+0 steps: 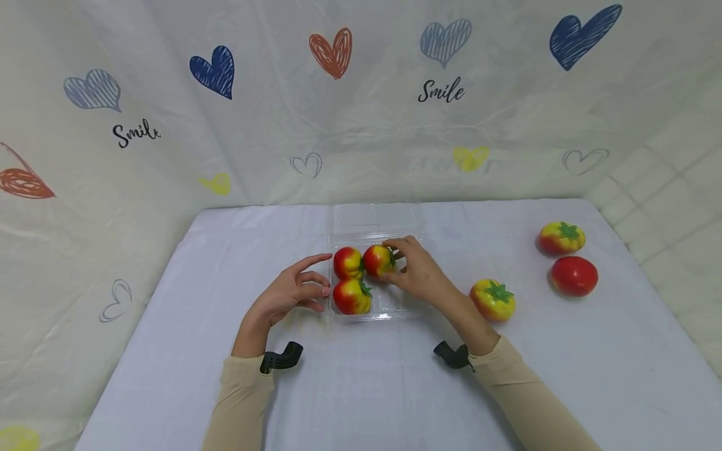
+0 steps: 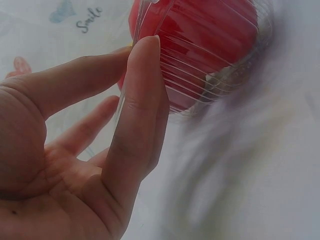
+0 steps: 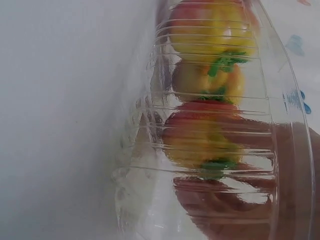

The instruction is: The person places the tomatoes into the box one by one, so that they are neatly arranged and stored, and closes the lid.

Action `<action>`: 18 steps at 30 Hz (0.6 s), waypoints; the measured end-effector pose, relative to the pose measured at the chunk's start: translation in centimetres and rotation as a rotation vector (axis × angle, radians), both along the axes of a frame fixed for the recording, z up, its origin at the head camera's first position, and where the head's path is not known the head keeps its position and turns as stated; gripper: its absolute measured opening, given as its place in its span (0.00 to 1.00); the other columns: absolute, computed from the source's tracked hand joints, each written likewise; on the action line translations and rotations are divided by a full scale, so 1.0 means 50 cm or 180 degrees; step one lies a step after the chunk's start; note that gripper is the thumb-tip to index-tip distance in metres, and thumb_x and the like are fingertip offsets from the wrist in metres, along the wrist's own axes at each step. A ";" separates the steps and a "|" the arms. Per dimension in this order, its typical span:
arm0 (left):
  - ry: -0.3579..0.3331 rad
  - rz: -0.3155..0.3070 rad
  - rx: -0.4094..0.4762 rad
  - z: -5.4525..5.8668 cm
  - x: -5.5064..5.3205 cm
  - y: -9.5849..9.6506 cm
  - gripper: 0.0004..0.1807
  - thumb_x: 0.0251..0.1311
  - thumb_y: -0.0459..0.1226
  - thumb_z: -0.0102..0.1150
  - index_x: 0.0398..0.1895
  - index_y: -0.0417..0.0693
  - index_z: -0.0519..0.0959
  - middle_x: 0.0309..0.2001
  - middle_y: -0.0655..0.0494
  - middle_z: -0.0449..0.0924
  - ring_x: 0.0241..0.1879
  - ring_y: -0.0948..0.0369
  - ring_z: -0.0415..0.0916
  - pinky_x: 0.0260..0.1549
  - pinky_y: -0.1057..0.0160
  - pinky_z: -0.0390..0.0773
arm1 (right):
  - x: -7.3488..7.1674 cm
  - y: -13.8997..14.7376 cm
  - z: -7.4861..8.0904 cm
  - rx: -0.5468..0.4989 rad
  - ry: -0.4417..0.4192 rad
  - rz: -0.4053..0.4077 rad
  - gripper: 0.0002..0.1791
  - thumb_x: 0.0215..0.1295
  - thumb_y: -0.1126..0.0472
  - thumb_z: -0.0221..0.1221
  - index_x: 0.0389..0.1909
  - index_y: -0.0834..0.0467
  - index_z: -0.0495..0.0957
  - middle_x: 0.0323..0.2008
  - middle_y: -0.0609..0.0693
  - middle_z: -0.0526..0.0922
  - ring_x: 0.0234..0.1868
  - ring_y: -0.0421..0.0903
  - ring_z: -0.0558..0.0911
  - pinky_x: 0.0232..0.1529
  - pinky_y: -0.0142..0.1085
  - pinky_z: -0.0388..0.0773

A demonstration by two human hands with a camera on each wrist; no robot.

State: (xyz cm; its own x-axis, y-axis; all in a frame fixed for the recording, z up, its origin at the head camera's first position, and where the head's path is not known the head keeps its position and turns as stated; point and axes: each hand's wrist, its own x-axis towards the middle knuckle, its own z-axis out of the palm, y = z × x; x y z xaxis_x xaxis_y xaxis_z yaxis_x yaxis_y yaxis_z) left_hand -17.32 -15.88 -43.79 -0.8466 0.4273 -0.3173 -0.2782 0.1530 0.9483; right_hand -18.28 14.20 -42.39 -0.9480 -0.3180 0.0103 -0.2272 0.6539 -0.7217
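A clear plastic clamshell container (image 1: 389,307) lies on the table with its lid folded back. Inside, two red-and-yellow tomatoes with green leafy tops, one rear (image 1: 346,263) and one front (image 1: 351,297), fill its left side. My right hand (image 1: 420,269) holds a third tomato (image 1: 376,259) between thumb and fingers, beside the rear one; through the ribbed wall the right wrist view shows this tomato (image 3: 195,135) too. At the container's left edge, my left hand (image 1: 290,291) pinches the thin rim, seen closely between its fingers (image 2: 142,85) in the left wrist view.
On the right of the white-covered table, a tomato (image 1: 493,300) sits close to my right forearm. Farther right lie another leafy-topped tomato (image 1: 561,238) and a red one (image 1: 574,276) with no top showing. A heart-printed curtain (image 1: 366,125) hangs behind.
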 end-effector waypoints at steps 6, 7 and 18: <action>-0.0004 0.0001 0.0014 0.000 0.000 0.001 0.38 0.67 0.32 0.66 0.78 0.62 0.65 0.44 0.50 0.81 0.38 0.57 0.84 0.39 0.54 0.90 | 0.001 0.005 0.004 0.0038 -0.0077 -0.0029 0.39 0.62 0.61 0.72 0.73 0.57 0.69 0.62 0.60 0.73 0.65 0.59 0.79 0.58 0.50 0.85; -0.0005 0.0001 0.0019 -0.001 0.000 0.001 0.38 0.67 0.32 0.66 0.78 0.62 0.66 0.44 0.50 0.81 0.39 0.57 0.84 0.39 0.54 0.90 | 0.001 0.006 0.005 0.0041 -0.0073 -0.0031 0.39 0.62 0.60 0.72 0.73 0.57 0.69 0.63 0.60 0.73 0.65 0.59 0.79 0.59 0.50 0.85; 0.0008 0.0003 -0.0011 0.000 0.000 0.000 0.38 0.67 0.32 0.66 0.78 0.61 0.65 0.43 0.51 0.81 0.37 0.57 0.84 0.38 0.55 0.90 | 0.001 0.032 0.014 -0.0118 0.0046 0.0041 0.36 0.65 0.59 0.71 0.72 0.60 0.70 0.63 0.60 0.73 0.65 0.60 0.79 0.60 0.53 0.84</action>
